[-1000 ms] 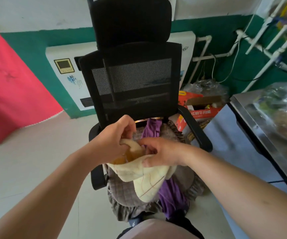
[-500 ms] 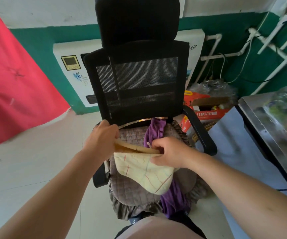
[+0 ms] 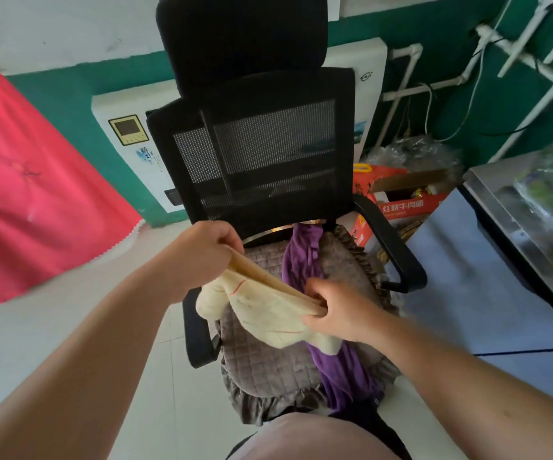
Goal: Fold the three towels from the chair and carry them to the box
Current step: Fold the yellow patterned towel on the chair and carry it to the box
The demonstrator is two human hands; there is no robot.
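Observation:
A cream towel with thin red lines [image 3: 268, 310] hangs stretched between my two hands above the chair seat. My left hand [image 3: 202, 250] pinches its upper left corner. Lower and to the right, my right hand [image 3: 338, 310] grips the other end of the folded top edge. The rest of the cream towel droops onto the seat. A purple towel [image 3: 305, 254] lies lengthwise down the middle of the seat, partly hidden under the cream one. Both rest on a black mesh office chair [image 3: 261, 154] with a grey quilted cushion [image 3: 265, 363].
An open red and white cardboard box [image 3: 401, 197] stands on the floor right of the chair, with plastic bags behind it. A metal table [image 3: 514, 210] runs along the right edge. A red cloth [image 3: 29, 187] hangs at left. A white wall unit [image 3: 129, 154] sits behind the chair.
My hands have drawn apart, the left up and to the left, the right down and to the right. The cream towel went from a bunched lump to a stretched, doubled edge.

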